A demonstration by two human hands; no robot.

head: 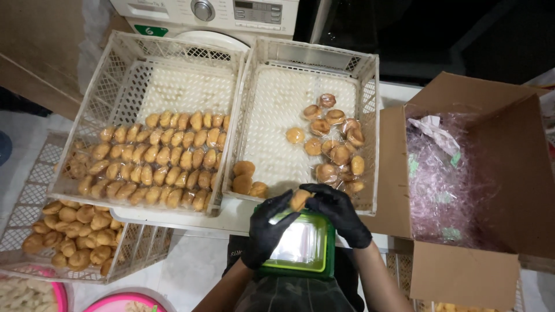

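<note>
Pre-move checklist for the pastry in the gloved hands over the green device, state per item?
1. Round golden pastry pinched between both hands: ok.
2. Left hand in black glove on the green-framed device: ok.
3. Right hand in black glove on the pastry's right side: ok.
4. Pastry already wrapped: cannot tell.
5. White plastic lattice crate ahead has bare floor: ok.
6. Open cardboard box at right holds clear pink-tinted wrappers: ok.
</note>
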